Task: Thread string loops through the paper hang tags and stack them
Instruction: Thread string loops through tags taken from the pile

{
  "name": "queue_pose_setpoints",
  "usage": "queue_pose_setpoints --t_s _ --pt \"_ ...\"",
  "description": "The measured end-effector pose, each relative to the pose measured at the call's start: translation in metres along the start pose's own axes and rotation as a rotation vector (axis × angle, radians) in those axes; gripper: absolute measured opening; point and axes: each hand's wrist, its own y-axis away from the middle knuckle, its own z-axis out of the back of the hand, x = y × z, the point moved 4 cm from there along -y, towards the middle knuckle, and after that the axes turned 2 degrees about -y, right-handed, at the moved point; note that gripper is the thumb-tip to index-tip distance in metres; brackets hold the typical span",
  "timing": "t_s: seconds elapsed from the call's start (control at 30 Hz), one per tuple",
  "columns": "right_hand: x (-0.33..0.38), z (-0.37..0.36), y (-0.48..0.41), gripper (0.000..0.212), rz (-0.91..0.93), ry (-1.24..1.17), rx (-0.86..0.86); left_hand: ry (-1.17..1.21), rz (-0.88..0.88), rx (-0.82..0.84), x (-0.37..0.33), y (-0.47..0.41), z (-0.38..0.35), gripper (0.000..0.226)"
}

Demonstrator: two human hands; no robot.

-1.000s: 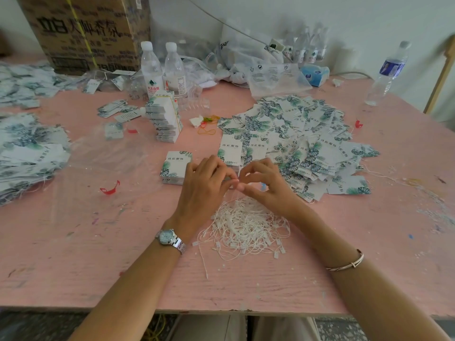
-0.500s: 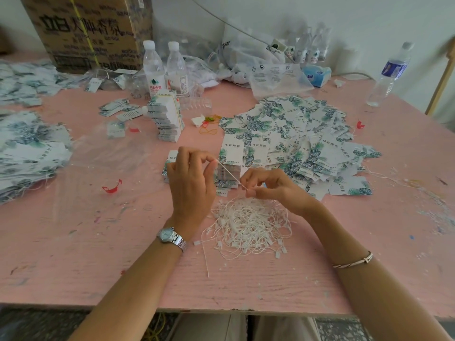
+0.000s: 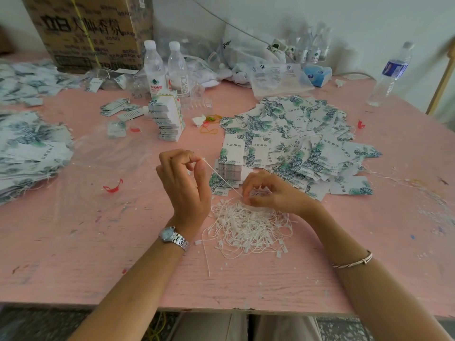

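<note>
My left hand (image 3: 184, 183) is raised and pinches the end of a white string loop (image 3: 221, 178) between thumb and forefinger. The string runs taut down to my right hand (image 3: 268, 193), whose curled fingers pinch its other end just above the pile of white string loops (image 3: 248, 227). Behind my hands a small stack of leaf-printed hang tags (image 3: 227, 168) lies on the pink table (image 3: 98, 254). A wide heap of loose tags (image 3: 295, 139) spreads behind and to the right of my right hand.
A tall stack of tags (image 3: 168, 119) stands at centre back, with two water bottles (image 3: 165, 67) and a cardboard box (image 3: 93, 30) behind it. More tags (image 3: 27, 148) lie piled at far left. A clear plastic sheet (image 3: 98, 173), red clip (image 3: 113, 187), another bottle (image 3: 391, 75).
My hands were together over the string pile; my left hand has lifted up and away, drawing one string taut between both hands. The small tag stack came into view.
</note>
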Motion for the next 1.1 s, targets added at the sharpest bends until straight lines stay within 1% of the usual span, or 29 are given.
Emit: queue_pose_setpoints --t_s 0.07,0.13,0.27,0.37,0.43,0.5,0.53,0.57,0.6,0.63,0.67,0.73,0.77,0.8,0.87,0.93,1.0,1.03,1.07,1.1 --pt "0.001 0.001 0.0 0.004 0.025 -0.096 -0.044 -0.011 0.002 0.024 0.001 0.002 -0.002 0.023" --pt "0.002 0.004 0.001 0.008 0.037 -0.239 -0.097 -0.023 0.005 0.043 0.001 0.003 -0.003 0.024" --pt "0.004 0.014 0.002 0.006 0.06 -0.57 -0.22 -0.03 -0.005 0.077 0.0 0.004 -0.005 0.025" --pt "0.005 0.02 0.002 0.015 0.099 -0.699 -0.276 -0.024 -0.023 0.108 -0.002 0.004 -0.006 0.022" --pt "0.006 0.023 0.003 0.004 0.085 -0.805 -0.287 -0.015 -0.032 0.116 -0.003 0.004 -0.007 0.02" --pt "0.006 0.025 0.004 0.024 0.056 -0.886 -0.298 -0.011 -0.026 0.111 -0.003 0.003 -0.007 0.019" --pt "0.004 0.028 0.005 0.027 0.047 -0.914 -0.314 -0.007 -0.02 0.108 -0.003 0.003 -0.006 0.018" --pt "0.004 0.029 0.006 0.026 0.048 -0.944 -0.311 -0.004 -0.014 0.106 -0.004 0.002 -0.006 0.017" --pt "0.002 0.031 0.007 0.021 0.064 -0.944 -0.285 -0.003 -0.01 0.106 -0.004 0.002 -0.006 0.017" --pt "0.0 0.033 0.007 0.012 0.053 -0.885 -0.267 -0.002 -0.01 0.108 -0.004 0.002 -0.006 0.016" --pt "-0.001 0.033 0.007 0.003 0.039 -0.736 -0.24 0.001 -0.013 0.112 -0.005 0.001 -0.006 0.015" --pt "-0.008 0.026 0.006 0.004 -0.018 -0.306 -0.142 0.01 -0.022 0.127 -0.007 0.001 -0.005 0.009" --pt "-0.01 0.021 0.004 0.004 -0.042 -0.138 -0.101 0.012 -0.026 0.136 -0.008 0.002 -0.005 0.008" --pt "-0.011 0.017 0.003 0.005 -0.061 -0.051 -0.089 0.014 -0.03 0.144 -0.008 0.002 -0.005 0.009" --pt "-0.01 0.014 0.001 0.008 -0.074 -0.035 -0.128 0.022 -0.033 0.151 -0.008 0.003 -0.006 0.015" --pt "-0.009 0.018 0.001 0.007 -0.047 -0.035 -0.212 0.021 -0.03 0.147 -0.009 0.002 -0.006 0.018" --pt "-0.012 0.025 0.002 0.009 -0.059 -0.056 -0.318 0.036 -0.025 0.134 -0.009 0.001 -0.006 0.019" --pt "-0.012 0.028 0.003 0.013 -0.064 -0.073 -0.366 0.05 -0.024 0.128 -0.008 0.001 -0.006 0.018" --pt "-0.013 0.03 0.004 0.017 -0.057 -0.082 -0.407 0.064 -0.025 0.122 -0.008 0.001 -0.005 0.017" --pt "-0.012 0.031 0.005 0.016 -0.043 -0.082 -0.435 0.077 -0.028 0.118 -0.008 0.001 -0.005 0.015"
